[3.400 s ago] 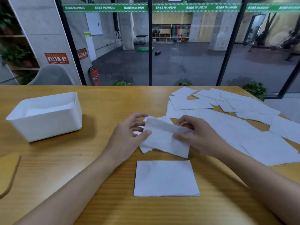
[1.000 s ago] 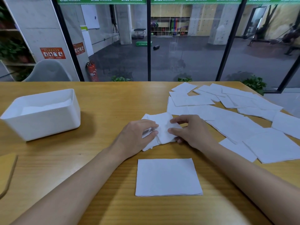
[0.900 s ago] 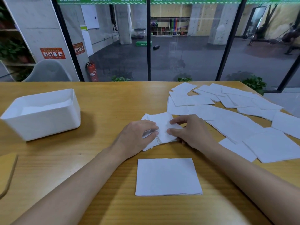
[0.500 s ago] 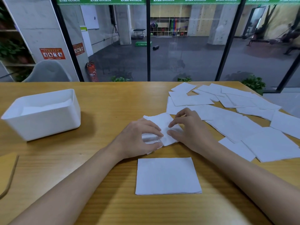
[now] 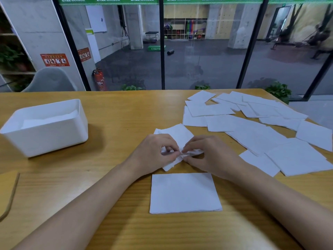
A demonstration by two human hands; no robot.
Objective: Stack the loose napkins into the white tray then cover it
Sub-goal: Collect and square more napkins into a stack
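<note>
The napkin [image 5: 177,135] lies mid-table, just beyond the stack [image 5: 183,193], with its near edge crumpled between both hands. The left hand [image 5: 153,154] and right hand [image 5: 210,156] each pinch it with curled fingertips. Pulling apart could tear the thin paper, or crease it so it sits badly in the tray [image 5: 45,134], well apart at left.

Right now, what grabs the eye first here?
The left hand and right hand pinch a crumpled napkin at mid-table, just beyond a squared stack nearer the person. To the right, loose napkins sprawl overlapping. The white tray sits uncovered on the left, with some napkins inside.
</note>
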